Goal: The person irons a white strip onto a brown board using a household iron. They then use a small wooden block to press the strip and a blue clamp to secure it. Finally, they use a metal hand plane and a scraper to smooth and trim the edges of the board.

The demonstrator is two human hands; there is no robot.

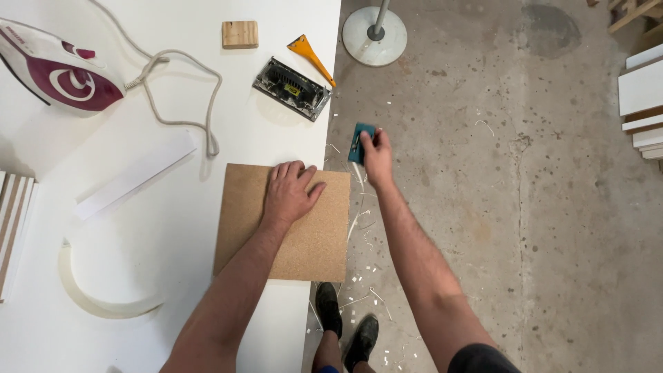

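A brown chipboard panel (290, 242) lies flat at the right edge of the white table (173, 207). My left hand (290, 191) presses flat on the panel's upper part, fingers spread. My right hand (377, 153) is off the table's edge, just past the panel's upper right corner, and grips a small teal hand tool (359, 141). Thin white strips hang and curl beside the panel's right edge.
A maroon and white iron (59, 69) with its cord lies at the far left. A wooden block (240, 34), an orange scraper (311, 55) and a grey trimmer (291, 88) sit at the back. White edge-banding strip (135, 176) and a coil (103, 300) lie left. Trimmings litter the concrete floor (518, 207); a round stand base (374, 36) stands near.
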